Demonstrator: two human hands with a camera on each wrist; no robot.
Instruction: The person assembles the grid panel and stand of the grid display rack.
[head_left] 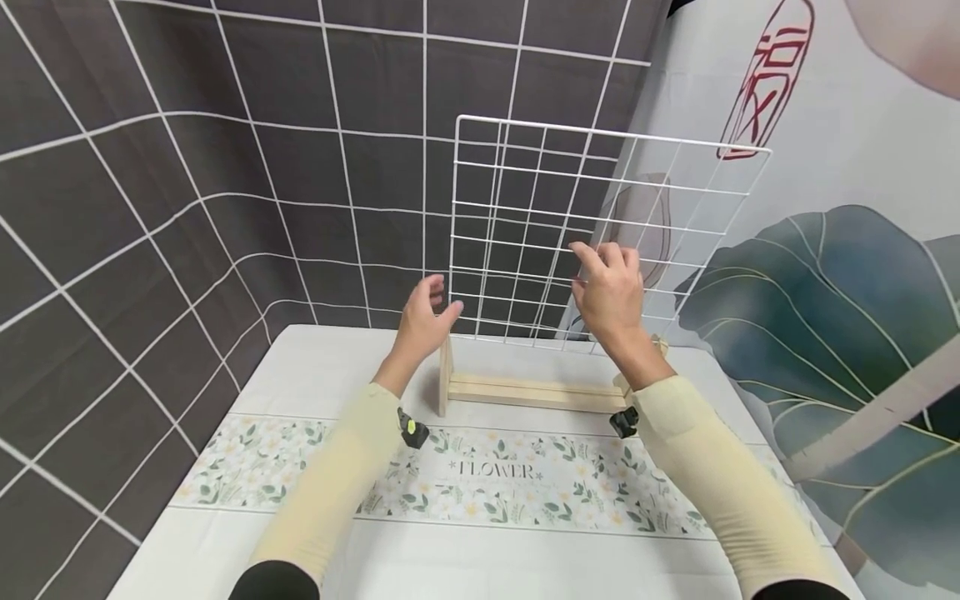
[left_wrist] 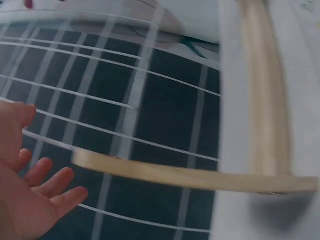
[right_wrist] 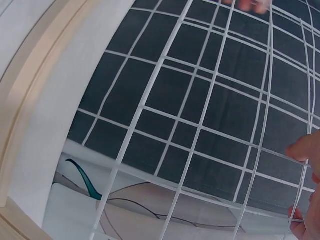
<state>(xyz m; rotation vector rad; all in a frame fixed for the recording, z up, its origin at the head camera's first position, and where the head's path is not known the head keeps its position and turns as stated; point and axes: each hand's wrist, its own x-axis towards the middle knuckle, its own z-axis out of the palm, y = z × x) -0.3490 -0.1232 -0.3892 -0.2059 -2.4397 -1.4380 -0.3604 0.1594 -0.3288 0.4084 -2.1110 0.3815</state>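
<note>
A white wire grid panel [head_left: 615, 134] stands upright above a pale wooden stand [head_left: 540, 397], its lower left corner close to the top of the stand's left upright [left_wrist: 165, 173]. My right hand [head_left: 611, 292] grips the panel's wires right of the middle. Its fingers [right_wrist: 305, 148] curl about a wire in the right wrist view. Beside the panel's left edge, my left hand [head_left: 422, 325] has its fingers spread and loosely bent, holding nothing. The right end of the stand is partly hidden behind my right wrist.
The stand sits on a white table with a floral cloth band [head_left: 495, 487] lettered "FLOWER". A dark curtain [head_left: 375, 183] with white grid lines hangs behind and to the left. On the right hangs a light cloth with leaf prints [head_left: 832, 308], crossed by a pale pole [head_left: 877, 408].
</note>
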